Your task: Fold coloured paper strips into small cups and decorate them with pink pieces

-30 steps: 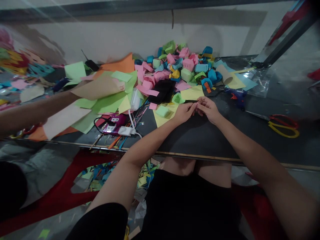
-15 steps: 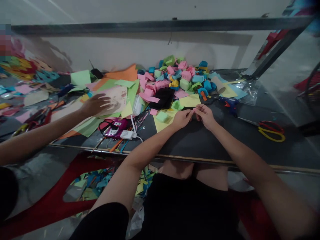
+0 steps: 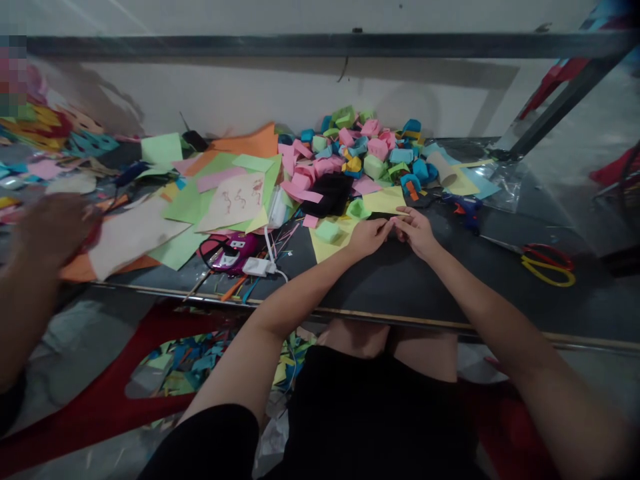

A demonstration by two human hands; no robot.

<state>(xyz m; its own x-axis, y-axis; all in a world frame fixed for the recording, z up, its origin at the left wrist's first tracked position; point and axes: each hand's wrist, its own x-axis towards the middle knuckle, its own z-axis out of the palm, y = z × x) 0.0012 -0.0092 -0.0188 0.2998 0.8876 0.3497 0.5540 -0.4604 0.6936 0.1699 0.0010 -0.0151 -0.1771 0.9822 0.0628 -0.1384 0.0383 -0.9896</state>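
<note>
A small pink paper piece point(image 3: 393, 221) is pinched between my two hands above the dark table point(image 3: 400, 287); fingers cover most of it. My left hand point(image 3: 370, 237) grips it from the left with thumb and finger pressed together. From the other side my right hand point(image 3: 415, 230) pinches the same piece. Just left of my hands lie a pale green foam-like block point(image 3: 328, 231) and a bright green folded paper piece point(image 3: 357, 210), on yellow sheets point(image 3: 323, 251). Behind them sits a black object point(image 3: 330, 195).
Folded colored paper pieces point(image 3: 373, 150) are heaped at the back. Scissors point(image 3: 547, 265) and a blue glue gun point(image 3: 465, 210) lie right. A purple device point(image 3: 235, 253) with a white plug point(image 3: 257, 267) sits left. A co-worker's blurred hand point(image 3: 53, 227) is over the far left.
The co-worker's hand has moved left, off the stacked sheets, uncovering a drawn-on sheet. My hands still hold the pink piece in nearly the same pose; the view has shifted slightly.
</note>
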